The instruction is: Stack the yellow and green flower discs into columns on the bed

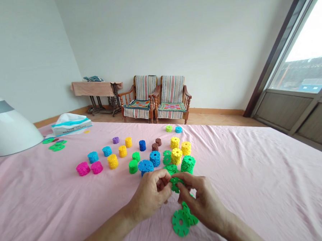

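Between my two hands is a green notched plastic disc (175, 185). My right hand (201, 195) pinches it between thumb and fingers. My left hand (151, 188) is closed at the disc's left edge, its thumb and fingertips touching the disc; the inside of that hand is hidden. Just beyond are a green disc stack (188, 164) and a blue disc stack (145, 166), the latter partly covered by my left hand. Loose green discs (180, 223) lie overlapping on the cloth below my right hand.
Stacks of discs, including yellow (176, 156), pink (83, 168) and light blue (93, 157), stand across the pink tablecloth (261, 172). At left are a white kettle-like vessel (12, 128), a tissue pack (72, 125) and scattered discs (57, 146). Two wooden chairs (173, 98) stand beyond.
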The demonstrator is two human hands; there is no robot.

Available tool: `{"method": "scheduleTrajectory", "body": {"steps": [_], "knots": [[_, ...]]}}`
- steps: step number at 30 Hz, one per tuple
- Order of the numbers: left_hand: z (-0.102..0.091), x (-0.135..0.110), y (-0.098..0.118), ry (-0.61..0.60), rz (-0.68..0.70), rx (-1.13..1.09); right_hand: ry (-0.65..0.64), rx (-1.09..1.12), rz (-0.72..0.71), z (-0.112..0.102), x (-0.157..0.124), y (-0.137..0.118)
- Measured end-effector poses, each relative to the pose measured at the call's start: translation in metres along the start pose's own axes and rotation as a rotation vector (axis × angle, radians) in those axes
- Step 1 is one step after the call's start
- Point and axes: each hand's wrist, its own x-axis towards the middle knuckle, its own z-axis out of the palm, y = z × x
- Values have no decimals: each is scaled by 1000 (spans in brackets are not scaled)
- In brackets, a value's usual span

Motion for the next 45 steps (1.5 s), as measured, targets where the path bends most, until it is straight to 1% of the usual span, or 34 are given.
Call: {"method": "scheduleTrajectory", "body": {"steps": [5, 8, 10, 12, 17, 19, 21, 23, 25, 27, 29, 31, 34, 36, 39, 45], "knots": [[-1, -1, 1, -2, 19, -4, 6, 82, 70, 1, 1, 0], [-1, -1, 2, -31, 34, -17, 2, 78, 69, 1, 1, -1], [-2, 0, 2, -10, 60, -3, 16, 68, 58, 0, 1, 1], [-4, 1, 0, 59, 78, 26, 59, 65, 57, 0, 2, 3], [-10, 6, -6, 334, 66, -2, 149, 11, 60, -2, 3, 13], [-11, 7, -8, 395, 91, 34, 183, -14, 69, -3, 4, 14], [-12, 7, -9, 411, 146, 131, 252, -51, 63, -6, 6, 15], [-11, 6, -10, 413, 235, 255, 379, -106, 30, -12, 10, 16], [-8, 4, -10, 385, 342, 371, 516, -179, -10, -19, 14, 21], [-4, 3, -10, 343, 420, 444, 590, -256, -15, -24, 17, 30], [-1, 2, -9, 300, 455, 477, 578, -321, 8, -27, 19, 42], [1, 1, -8, 279, 470, 486, 508, -353, 53, -25, 19, 55], [1, 1, -9, 284, 488, 485, 391, -368, 121, -18, 19, 72], [-1, 1, -9, 294, 491, 481, 348, -366, 128, -13, 19, 79], [-2, 2, -10, 303, 490, 470, 339, -388, 87, -8, 21, 83], [-3, 3, -10, 318, 492, 456, 383, -541, -1, -5, 22, 81]]}}
